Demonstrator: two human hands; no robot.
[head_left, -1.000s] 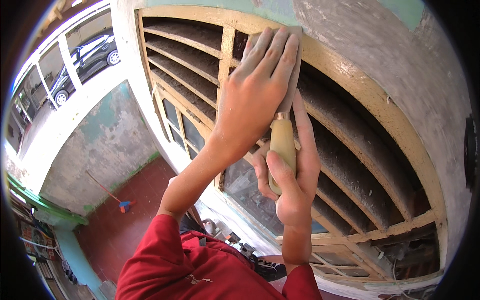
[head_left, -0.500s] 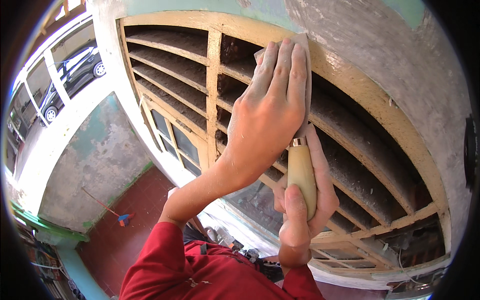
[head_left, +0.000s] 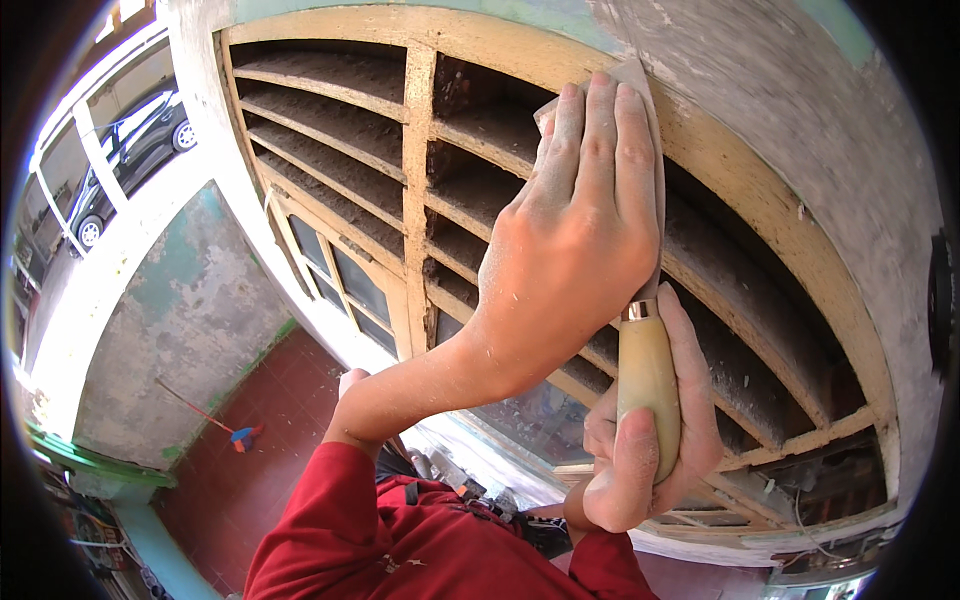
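Observation:
My right hand (head_left: 695,425) is closed around the pale wooden handle of a scraper (head_left: 646,375), its metal collar pointing up. My left hand (head_left: 580,230) lies flat over the scraper's wide, dusty blade, fingers stretched out and pressed along it; most of the blade is hidden beneath. The blade's upper corner meets the top rail of a yellowish wooden frame (head_left: 500,40), close to the grey, patchy wall (head_left: 720,60). Pale dust coats both hands.
Dusty slanted slats (head_left: 325,130) fill the frame, with dark gaps between them. Glazed panes (head_left: 350,285) are set lower down. A long-handled broom (head_left: 243,438) is on the red tiled floor (head_left: 225,510) beside a low peeling wall (head_left: 190,310). A dark car (head_left: 140,145) stands outside.
Both hands and the scraper have shifted to the right along the frame's top rail. The right hand's grip and the left hand's flat press stay the same.

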